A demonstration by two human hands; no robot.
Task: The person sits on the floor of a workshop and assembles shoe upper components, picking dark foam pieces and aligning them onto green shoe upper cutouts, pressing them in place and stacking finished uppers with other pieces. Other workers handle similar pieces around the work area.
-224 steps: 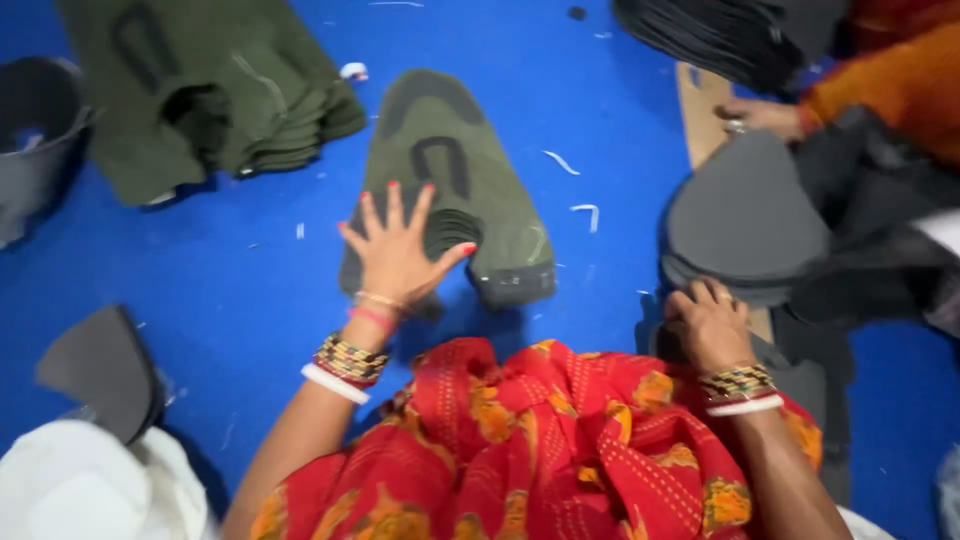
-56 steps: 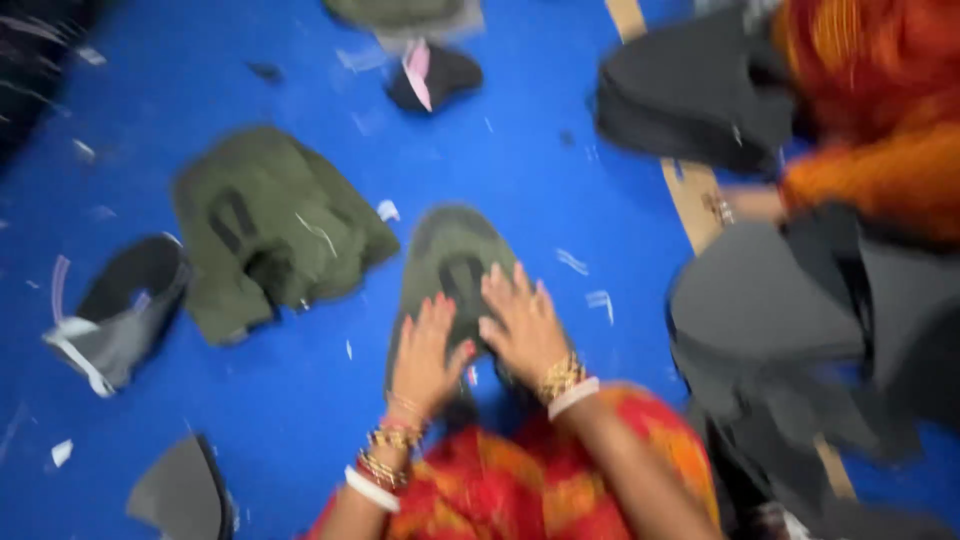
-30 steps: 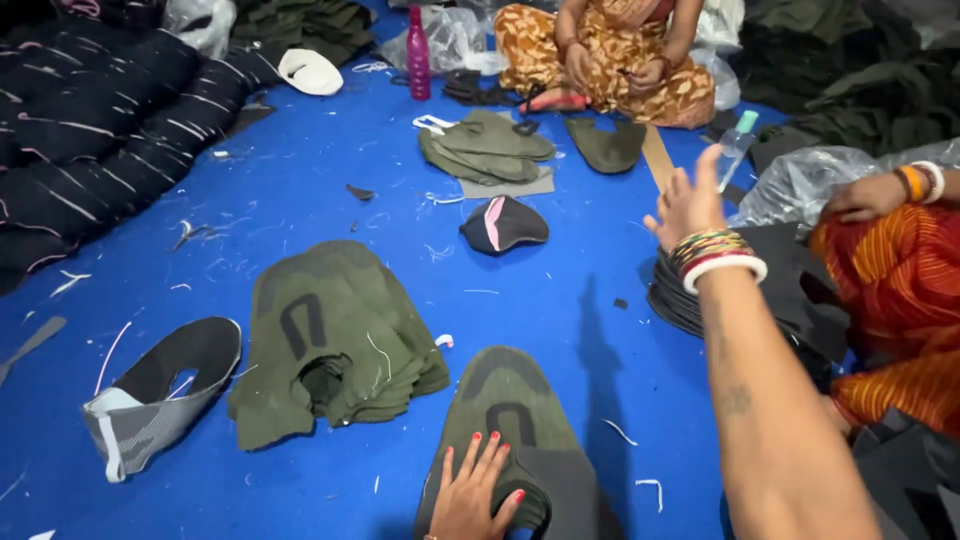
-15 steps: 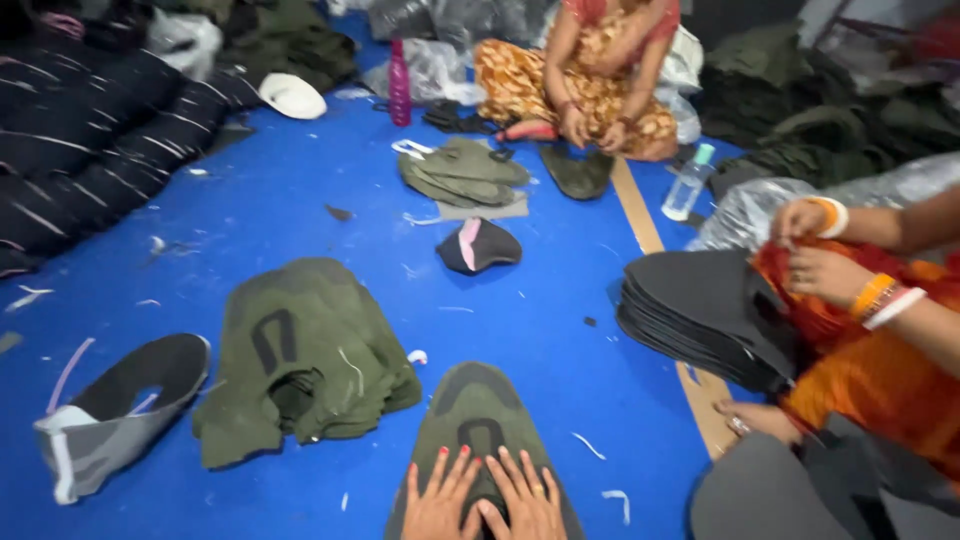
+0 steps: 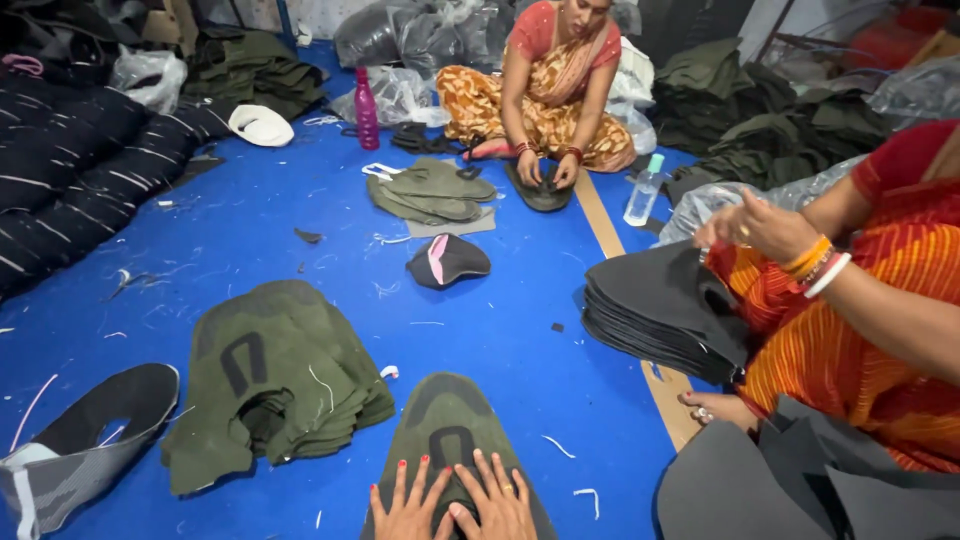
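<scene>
Olive-green fabric, cut in the shape of a shoe upper [image 5: 447,420], lies flat on the blue floor [image 5: 500,330] at 6 o'clock, at the very bottom of the view. Both hands of the person rest on its near end. The left hand [image 5: 410,508] lies flat with the fingers spread, and the right hand [image 5: 497,503] lies flat just beside it, the two touching at the thumbs. Neither hand grips anything; the palms only press on the cloth.

At 8 o'clock from this piece is a thick stack of the same green pieces [image 5: 272,375], near but apart. Further at 8 o'clock, at the edge, a grey and black upper [image 5: 85,440] lies open. At 12 o'clock, well apart, is a small black piece with pink lining [image 5: 447,260], and behind it another low green stack [image 5: 430,192].

At 3 o'clock a person in an orange striped garment [image 5: 850,330] sits by a stack of dark grey pieces [image 5: 660,305]. At 12 o'clock, far off, another seated person [image 5: 545,95] works on a green piece, with a pink bottle [image 5: 367,110] to the side.
</scene>
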